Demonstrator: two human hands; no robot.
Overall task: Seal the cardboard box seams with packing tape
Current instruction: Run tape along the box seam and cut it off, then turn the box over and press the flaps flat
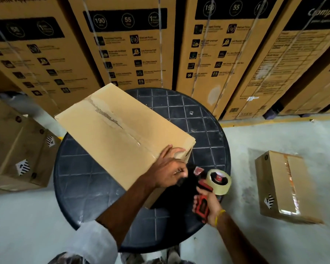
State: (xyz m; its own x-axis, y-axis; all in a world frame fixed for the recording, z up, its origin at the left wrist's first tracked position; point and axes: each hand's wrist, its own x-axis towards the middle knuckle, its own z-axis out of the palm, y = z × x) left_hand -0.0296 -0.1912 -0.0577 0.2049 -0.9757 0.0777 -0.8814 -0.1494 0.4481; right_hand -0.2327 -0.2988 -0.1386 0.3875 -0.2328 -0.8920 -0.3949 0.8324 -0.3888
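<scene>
On the round black desk [80, 164], a cardboard box [122, 134] lies slantwise, its far end toward the upper left and its near end toward the person. A seam [112, 119] runs along the middle of its top. Torn, ribbed marks show on the far stretch, and a glint of clear tape lies on the near stretch.

The left arm reaches forward from a pale rolled sleeve [95, 242], forearm slanting up and to the right across the desk. The left hand [168, 168] rests on the box's near right corner. Thumb and forefinger lie stretched on the top face, while the other fingers bend down over the end wall, somewhat blurred. It presses the box and clasps nothing that shows.

The right arm comes in from the lower right with a yellow band [220, 216] at the wrist. The right hand [211, 206] has its fingers wrapped round the red and black handle of a tape dispenser [202, 202]. Its clear tape roll [219, 181] stands just beyond the knuckles, and its head points at the box's end wall, just beside the left hand. Whether the head touches the cardboard cannot be told.

A smaller taped box [286, 185] lies on the grey floor [274, 134] to the right, well apart from the desk. More brown boxes [17, 145] stand at the left. Tall printed cartons [126, 48] are lined up behind.
</scene>
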